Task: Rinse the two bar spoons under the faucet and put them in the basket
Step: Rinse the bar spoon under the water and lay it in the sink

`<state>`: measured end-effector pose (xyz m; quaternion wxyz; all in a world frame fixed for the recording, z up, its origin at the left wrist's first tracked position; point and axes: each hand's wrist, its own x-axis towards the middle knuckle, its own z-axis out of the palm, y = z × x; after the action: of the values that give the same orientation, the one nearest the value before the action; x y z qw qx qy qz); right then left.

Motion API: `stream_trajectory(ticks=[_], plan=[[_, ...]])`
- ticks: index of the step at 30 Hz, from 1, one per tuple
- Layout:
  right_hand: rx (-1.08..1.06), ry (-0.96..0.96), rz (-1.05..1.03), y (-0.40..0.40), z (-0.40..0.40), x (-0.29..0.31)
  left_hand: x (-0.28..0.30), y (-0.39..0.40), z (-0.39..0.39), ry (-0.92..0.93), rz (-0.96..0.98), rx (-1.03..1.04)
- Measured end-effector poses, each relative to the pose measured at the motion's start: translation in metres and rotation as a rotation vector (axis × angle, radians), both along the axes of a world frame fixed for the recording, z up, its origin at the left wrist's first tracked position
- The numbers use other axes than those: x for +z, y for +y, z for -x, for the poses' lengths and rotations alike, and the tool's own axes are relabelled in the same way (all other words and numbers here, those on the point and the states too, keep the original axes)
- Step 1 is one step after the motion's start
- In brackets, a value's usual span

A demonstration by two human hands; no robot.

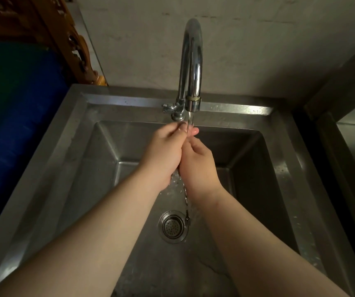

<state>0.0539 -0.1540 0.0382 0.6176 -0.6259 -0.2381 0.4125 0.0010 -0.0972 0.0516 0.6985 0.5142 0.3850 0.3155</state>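
Water runs from the chrome faucet (190,67) onto my hands, which are pressed together under the spout. My left hand (165,151) and my right hand (200,166) are both closed around a bar spoon (185,198). Its twisted metal handle hangs down below my palms and ends near the drain. The spoon's upper part is hidden inside my fingers. I cannot tell whether a second spoon is in my hands. No basket is in view.
The steel sink (82,159) has a round strainer drain (173,226) in the middle of its floor. A blue barrel (18,116) stands to the left, carved wooden furniture (65,33) behind it. A steel counter edge (348,142) is on the right.
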Motion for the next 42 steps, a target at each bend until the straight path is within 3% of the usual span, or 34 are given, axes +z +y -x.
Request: stream_trajectory(ticks=[2, 5, 9, 13, 17, 23, 28, 36, 42], plan=[[-0.040, -0.059, 0.027, 0.000, -0.002, 0.001, -0.002, -0.004, 0.000, 0.020, -0.003, -0.032], [-0.079, -0.002, 0.053, 0.005, -0.005, 0.002, -0.008, -0.012, 0.004, -0.023, 0.150, -0.117], [-0.030, 0.007, 0.061, 0.006, -0.006, 0.001, -0.021, -0.019, 0.006, -0.112, 0.286, -0.034], [0.024, -0.124, 0.051, 0.001, -0.010, 0.000, -0.022, -0.018, 0.005, -0.218, 0.275, 0.063], [0.075, -0.312, 0.089, -0.003, -0.015, -0.002, -0.014, -0.009, 0.001, -0.163, 0.250, 0.151], [0.171, -0.355, 0.129, -0.014, -0.021, -0.006, -0.005, 0.004, -0.004, -0.143, 0.214, 0.331], [0.278, -0.560, 0.296, -0.024, -0.033, -0.020, 0.005, 0.023, 0.009, -0.171, 0.300, 0.471], [0.408, -0.902, 0.328, -0.012, -0.056, 0.001, -0.011, 0.021, 0.020, -0.217, 0.433, 0.605], [0.566, -1.349, 0.442, 0.016, -0.069, 0.033, -0.026, 0.027, 0.034, -0.234, 0.561, 0.692]])
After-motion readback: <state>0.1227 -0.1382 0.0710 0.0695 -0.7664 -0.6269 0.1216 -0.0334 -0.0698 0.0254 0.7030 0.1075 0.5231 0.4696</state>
